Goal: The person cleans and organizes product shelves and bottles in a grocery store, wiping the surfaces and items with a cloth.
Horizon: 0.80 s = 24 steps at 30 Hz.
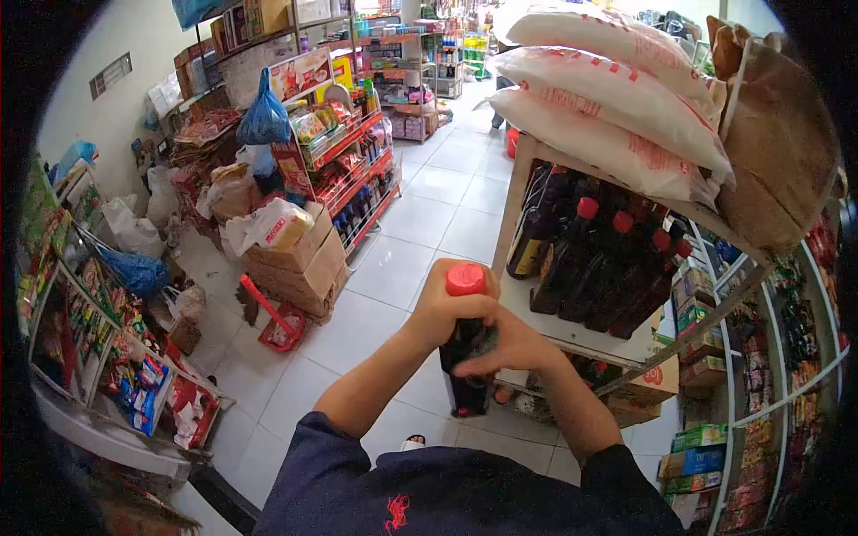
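I hold a dark bottle [467, 380] with a red cap upright in front of me, in both hands. My left hand [440, 310] wraps its neck just below the cap. My right hand [506, 347] grips the bottle's body from the right side. Just beyond, a white shelf [572, 332] carries several similar dark bottles with red caps [597, 259], standing in rows.
White sacks [617, 107] with red print lie stacked on top of the shelf unit, beside a brown bag [773, 143]. Stacked cardboard boxes [299, 259] and a red dustpan [279, 323] sit left of the tiled aisle [429, 210]. Snack racks [116, 357] stand at the left.
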{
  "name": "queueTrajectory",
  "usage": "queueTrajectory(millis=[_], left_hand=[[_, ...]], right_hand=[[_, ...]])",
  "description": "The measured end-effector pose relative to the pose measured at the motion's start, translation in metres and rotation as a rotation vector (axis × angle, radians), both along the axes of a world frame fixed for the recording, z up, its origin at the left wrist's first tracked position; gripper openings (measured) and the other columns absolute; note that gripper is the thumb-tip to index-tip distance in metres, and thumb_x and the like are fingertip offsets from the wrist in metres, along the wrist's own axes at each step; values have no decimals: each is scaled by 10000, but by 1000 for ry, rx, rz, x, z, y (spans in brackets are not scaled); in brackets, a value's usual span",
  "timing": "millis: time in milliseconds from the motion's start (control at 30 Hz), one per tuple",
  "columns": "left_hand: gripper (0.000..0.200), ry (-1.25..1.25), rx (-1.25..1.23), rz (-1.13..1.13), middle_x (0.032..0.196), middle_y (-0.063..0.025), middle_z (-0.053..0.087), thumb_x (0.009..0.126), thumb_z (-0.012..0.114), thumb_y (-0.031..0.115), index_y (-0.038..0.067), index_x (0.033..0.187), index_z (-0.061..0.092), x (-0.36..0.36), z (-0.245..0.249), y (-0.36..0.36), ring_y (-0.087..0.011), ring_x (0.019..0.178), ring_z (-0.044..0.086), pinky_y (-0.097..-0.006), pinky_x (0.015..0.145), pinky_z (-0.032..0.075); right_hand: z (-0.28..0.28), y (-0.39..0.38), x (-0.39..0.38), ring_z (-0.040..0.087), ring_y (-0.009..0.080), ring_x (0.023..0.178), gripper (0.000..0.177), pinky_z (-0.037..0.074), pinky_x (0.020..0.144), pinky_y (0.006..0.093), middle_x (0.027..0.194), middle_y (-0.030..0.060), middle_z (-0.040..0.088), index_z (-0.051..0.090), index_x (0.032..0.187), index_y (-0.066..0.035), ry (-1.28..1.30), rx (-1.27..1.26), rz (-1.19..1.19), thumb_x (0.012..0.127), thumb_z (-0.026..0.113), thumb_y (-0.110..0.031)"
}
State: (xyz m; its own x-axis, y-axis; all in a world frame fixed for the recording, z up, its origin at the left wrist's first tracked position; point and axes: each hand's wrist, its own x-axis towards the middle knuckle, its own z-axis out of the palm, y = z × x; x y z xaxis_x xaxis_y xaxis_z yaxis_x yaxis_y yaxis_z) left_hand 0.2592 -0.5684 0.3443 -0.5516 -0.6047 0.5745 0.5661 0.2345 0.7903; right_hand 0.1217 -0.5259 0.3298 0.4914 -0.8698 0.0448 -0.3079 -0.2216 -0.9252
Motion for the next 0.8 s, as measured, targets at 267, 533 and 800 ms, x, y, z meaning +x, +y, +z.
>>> queueTrajectory(millis=[267, 533, 800], left_hand=[[62, -118, 236, 526, 612, -65, 571, 648, 585, 45, -5, 620, 560, 10, 3, 4, -117, 579, 539, -225, 578, 431], [110, -25, 354, 610, 617, -100, 578, 684, 597, 66, -4, 637, 526, 18, 10, 15, -174, 615, 611, -243, 577, 463], [191, 22, 331, 601, 484, -27, 479, 698, 632, 107, 36, 581, 500, -1, 21, 17, -92, 415, 463, -231, 466, 439]], right_hand=[[-32, 12, 36, 547, 301, 910, 775, 445, 765, 354, 1036, 193, 525, 402, 1153, 4, 57, -386, -384, 567, 742, -372], [-85, 49, 29, 237, 439, 1195, 879, 146, 991, 497, 1295, 273, 239, 223, 1282, 6, -42, -675, -323, 650, 666, -415], [-83, 46, 16, 404, 346, 1144, 118, 295, 939, 406, 1111, 202, 491, 487, 748, -13, -511, -659, -502, 732, 577, -87]])
